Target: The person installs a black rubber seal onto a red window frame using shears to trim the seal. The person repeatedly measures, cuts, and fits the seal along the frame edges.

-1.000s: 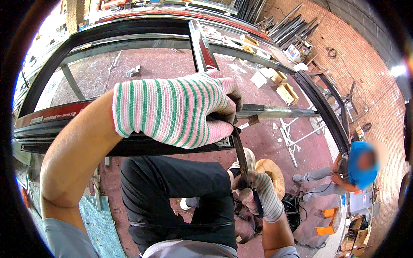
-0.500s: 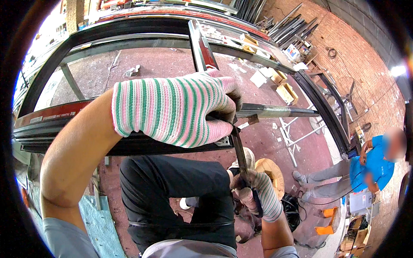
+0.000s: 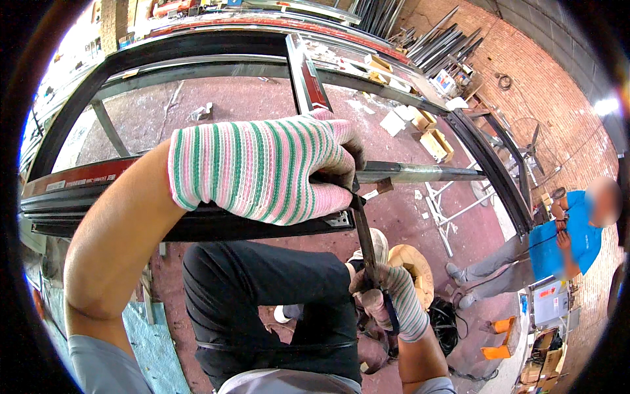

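My left hand (image 3: pixel 262 171), in a pink, green and white striped knit glove, lies across the near rail of a large black metal frame (image 3: pixel 190 222). Its fingers curl down over the rail at a joint, with the fingertips partly hidden. Below it, my right hand (image 3: pixel 401 299), in a similar glove, is closed round a long, narrow dark bar (image 3: pixel 365 240). The bar slants up from that hand, and its upper end meets the frame beside my left thumb. A dark blue, handle-like part shows along the right palm; the tool's exact kind cannot be made out.
A person in a blue shirt (image 3: pixel 558 243) stands at the right. Near them are an orange stand (image 3: pixel 502 338), coiled black cable (image 3: pixel 445 325) and a tan roll (image 3: pixel 412 262). Open cartons (image 3: pixel 436 144) lie beyond the frame. Metal lengths (image 3: pixel 440 49) lean by the brick wall.
My hands and the bar hold almost the same place, with only a slight shift. The person at the right has brought their hands closer together in front of them.
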{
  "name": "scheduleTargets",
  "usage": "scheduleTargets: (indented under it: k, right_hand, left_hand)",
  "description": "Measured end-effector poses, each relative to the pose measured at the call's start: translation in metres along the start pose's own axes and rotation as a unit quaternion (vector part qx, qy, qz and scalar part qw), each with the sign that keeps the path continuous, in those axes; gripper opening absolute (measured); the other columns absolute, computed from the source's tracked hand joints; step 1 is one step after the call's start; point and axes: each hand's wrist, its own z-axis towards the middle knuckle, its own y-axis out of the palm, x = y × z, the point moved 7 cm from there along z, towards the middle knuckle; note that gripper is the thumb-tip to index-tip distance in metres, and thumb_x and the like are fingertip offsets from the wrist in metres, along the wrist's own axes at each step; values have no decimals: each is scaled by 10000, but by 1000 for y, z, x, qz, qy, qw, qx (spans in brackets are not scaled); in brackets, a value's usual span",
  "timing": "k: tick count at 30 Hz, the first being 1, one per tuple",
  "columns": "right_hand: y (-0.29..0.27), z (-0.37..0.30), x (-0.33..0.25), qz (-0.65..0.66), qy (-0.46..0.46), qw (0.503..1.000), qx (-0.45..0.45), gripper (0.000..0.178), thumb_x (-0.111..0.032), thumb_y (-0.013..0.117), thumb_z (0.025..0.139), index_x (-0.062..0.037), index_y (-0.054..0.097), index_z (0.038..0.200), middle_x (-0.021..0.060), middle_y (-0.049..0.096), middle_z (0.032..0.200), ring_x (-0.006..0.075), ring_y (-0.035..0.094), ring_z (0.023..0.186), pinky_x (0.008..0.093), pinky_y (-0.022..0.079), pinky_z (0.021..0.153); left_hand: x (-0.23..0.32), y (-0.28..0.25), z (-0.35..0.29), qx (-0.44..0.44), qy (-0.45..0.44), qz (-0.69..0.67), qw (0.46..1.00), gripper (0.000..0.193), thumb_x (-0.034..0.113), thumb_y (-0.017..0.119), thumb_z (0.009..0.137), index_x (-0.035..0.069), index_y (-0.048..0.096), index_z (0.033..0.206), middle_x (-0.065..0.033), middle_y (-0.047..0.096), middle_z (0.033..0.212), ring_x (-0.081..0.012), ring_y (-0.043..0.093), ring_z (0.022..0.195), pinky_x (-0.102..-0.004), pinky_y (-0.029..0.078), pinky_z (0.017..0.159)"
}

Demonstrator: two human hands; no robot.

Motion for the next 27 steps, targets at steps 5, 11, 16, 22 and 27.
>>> scheduleTargets:
  k: [5, 11, 16, 22, 27]
  right_hand:
    - [-5, 3, 4, -18, 36, 999, -16, 78, -13, 617, 874, -41, 635, 944, -34, 591, 788, 66, 548, 707, 210, 440, 644]
    - [-7, 3, -1, -16, 50, 998, -27, 70, -35, 557, 925, -43, 626, 928, -37, 576, 778, 49, 525, 686, 191, 403, 611]
    - [-4, 3, -1, 46, 95, 994, -33, 124, -24, 509, 951, -51, 613, 890, -44, 542, 734, 36, 489, 645, 183, 364, 573]
    - [1, -3, -21, -117, -121, 986, 5, 195, -125, 497, 990, -64, 605, 840, -46, 536, 720, 42, 482, 619, 190, 359, 556]
    - [-3, 1, -15, -51, -6, 999, 1, 274, -182, 452, 1022, -79, 596, 813, -51, 525, 707, 44, 469, 603, 198, 350, 549]
  left_hand:
    - [-2, 0, -1, -9, -25, -13, 1000, 229, 189, 662, 861, -38, 692, 870, -193, 581, 1179, -335, 531, 1133, -422, 395, 1031]
    - [0, -1, 1, -13, 5, -9, 1000, 233, 188, 663, 870, -42, 695, 896, -202, 574, 1175, -333, 527, 1137, -415, 394, 1038]
    - [-3, 1, 0, -25, -15, -31, 999, 231, 187, 669, 874, -41, 691, 902, -203, 569, 1182, -333, 525, 1136, -411, 399, 1033]
    - [-5, -1, 1, 14, 47, 4, 999, 287, 231, 665, 906, -46, 690, 976, -216, 631, 1036, -350, 593, 982, -413, 456, 900]
    - [-1, -3, -1, 14, 50, 24, 998, 328, 255, 661, 924, -51, 689, 1037, -221, 660, 969, -362, 627, 939, -413, 482, 864]
